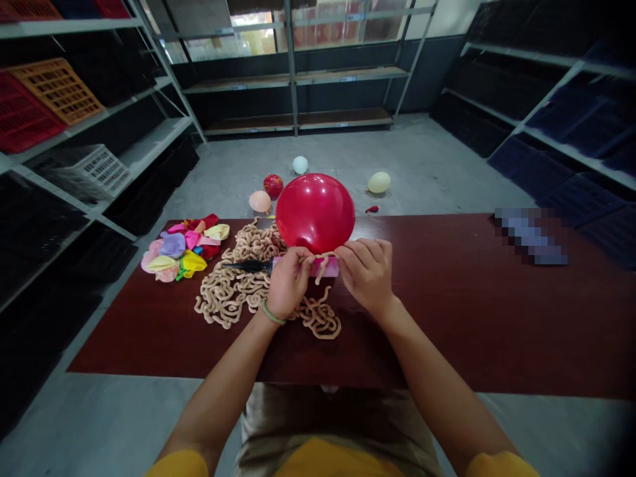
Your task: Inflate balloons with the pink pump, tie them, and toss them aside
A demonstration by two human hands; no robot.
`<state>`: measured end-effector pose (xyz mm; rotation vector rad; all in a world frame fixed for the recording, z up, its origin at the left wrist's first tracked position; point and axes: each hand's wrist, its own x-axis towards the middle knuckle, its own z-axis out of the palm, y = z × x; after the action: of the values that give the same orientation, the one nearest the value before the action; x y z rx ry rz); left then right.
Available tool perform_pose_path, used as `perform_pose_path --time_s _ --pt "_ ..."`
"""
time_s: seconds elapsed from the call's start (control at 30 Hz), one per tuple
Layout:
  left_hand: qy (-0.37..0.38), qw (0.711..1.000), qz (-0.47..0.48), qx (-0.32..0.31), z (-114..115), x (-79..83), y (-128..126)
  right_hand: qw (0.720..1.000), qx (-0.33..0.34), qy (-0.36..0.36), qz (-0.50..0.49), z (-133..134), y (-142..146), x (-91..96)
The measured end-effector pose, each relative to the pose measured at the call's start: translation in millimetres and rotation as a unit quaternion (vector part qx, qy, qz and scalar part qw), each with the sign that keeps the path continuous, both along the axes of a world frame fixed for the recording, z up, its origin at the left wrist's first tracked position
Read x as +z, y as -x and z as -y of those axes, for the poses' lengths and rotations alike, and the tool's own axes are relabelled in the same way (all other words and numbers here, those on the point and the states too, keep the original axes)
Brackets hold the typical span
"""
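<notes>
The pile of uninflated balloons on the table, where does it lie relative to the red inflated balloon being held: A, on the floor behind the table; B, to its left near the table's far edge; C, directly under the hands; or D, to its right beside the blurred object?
B: the pile of uninflated balloons lies on the table, left of the red inflated balloon, near the far edge.

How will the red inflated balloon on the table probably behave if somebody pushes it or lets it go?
The red balloon looks round and taut, so it would probably roll or drift at a light push. It is likely very light for its size. Only the left hand and right hand at its neck, with the beige string, seem to steady it.
</notes>
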<state>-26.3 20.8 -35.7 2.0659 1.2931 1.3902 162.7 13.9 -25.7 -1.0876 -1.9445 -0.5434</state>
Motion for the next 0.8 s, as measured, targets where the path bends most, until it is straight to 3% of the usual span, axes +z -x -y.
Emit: perform_pose_path --time_s 0.17,0.33,0.6,0.8 --pt "-0.006 1.0 0.02 -0.005 -4 -6.4 1 0.997 0.048 0.037 -0.039 -2 4 -9.6" --pt "-0.02 0.999 0.044 0.004 -9 -7.0 2 0.996 0.034 0.031 -0.078 -13 -2 -13.6" --pt "0.028 0.996 0.066 -0.049 -23 9.2 -2 0.999 0.032 0.007 -0.02 -32 -16 17.4" --pt "0.055 0.986 0.128 -0.09 -72 27.0 -26 0.999 -0.018 -0.039 0.01 -72 -30 35.5"
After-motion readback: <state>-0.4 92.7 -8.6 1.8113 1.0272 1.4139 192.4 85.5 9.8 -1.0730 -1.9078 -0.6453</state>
